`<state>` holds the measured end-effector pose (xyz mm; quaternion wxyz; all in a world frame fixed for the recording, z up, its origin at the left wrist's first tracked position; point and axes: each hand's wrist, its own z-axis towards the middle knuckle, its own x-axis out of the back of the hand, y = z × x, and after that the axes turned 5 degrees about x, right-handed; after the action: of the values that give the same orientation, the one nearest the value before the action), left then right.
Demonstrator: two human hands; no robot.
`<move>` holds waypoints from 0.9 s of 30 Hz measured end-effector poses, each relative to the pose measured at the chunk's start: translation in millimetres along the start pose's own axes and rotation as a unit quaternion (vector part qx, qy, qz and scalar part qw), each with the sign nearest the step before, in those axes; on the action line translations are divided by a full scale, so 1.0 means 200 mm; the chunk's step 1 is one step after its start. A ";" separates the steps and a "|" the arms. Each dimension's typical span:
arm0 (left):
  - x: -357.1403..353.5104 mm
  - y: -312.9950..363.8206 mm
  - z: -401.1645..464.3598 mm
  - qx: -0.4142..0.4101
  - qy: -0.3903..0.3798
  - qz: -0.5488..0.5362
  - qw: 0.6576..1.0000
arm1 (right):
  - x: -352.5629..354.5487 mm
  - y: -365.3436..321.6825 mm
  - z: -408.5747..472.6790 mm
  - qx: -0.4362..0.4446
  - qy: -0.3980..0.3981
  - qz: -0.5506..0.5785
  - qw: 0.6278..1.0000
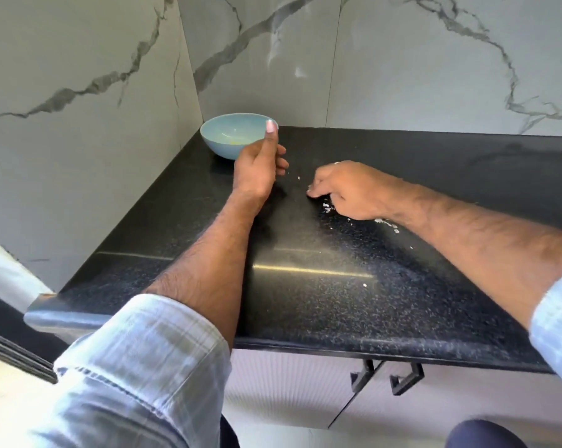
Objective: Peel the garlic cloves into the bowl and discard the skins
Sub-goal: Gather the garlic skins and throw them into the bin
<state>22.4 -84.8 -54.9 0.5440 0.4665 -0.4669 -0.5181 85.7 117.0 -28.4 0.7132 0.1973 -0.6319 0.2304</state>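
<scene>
At ten o'clock on the black tabletop (305,286), near the corner of the marble wall (79,59), we see the pale blue bowl (231,137) with something small and yellowish at its bottom, too blurred to name. Just at its four o'clock our left hand (260,163) hovers with the thumb up and fingers loosely curled, and we cannot tell whether it grasps anything. Further right, at two o'clock from centre, our right hand (347,189) rests knuckles-up on the tabletop, fingers curled over white garlic skins (327,207) scattered beside it, its grasp hidden.
</scene>
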 end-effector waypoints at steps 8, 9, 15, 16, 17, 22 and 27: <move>-0.09 0.01 -0.11 -0.041 -0.114 0.059 0.991 | 0.21 -0.04 -0.35 -0.085 0.047 0.137 0.986; -0.10 0.01 -0.12 -0.045 -0.117 0.068 0.990 | 0.23 -0.03 -0.37 -0.111 0.075 0.167 0.977; -0.11 0.06 -0.19 -0.063 -0.081 0.162 0.981 | 0.28 0.00 -0.33 -0.213 0.093 0.200 0.952; -0.11 0.08 -0.20 -0.065 -0.086 0.189 0.976 | 0.29 0.00 -0.32 -0.217 0.075 0.198 0.953; -0.12 0.10 -0.21 -0.065 -0.092 0.214 0.970 | 0.29 0.01 -0.30 -0.227 0.069 0.200 0.951; -0.12 0.18 -0.21 -0.032 -0.136 0.274 0.951 | 0.28 0.06 -0.27 -0.254 0.062 0.170 0.950; -0.12 0.21 -0.21 -0.081 -0.110 0.308 0.942 | 0.25 0.08 -0.33 -0.276 0.102 0.186 0.937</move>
<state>69.3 -58.3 -18.5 0.6582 0.1943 -0.6010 -0.4097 135.3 172.2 12.4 0.7450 -0.1531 -0.6196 0.1942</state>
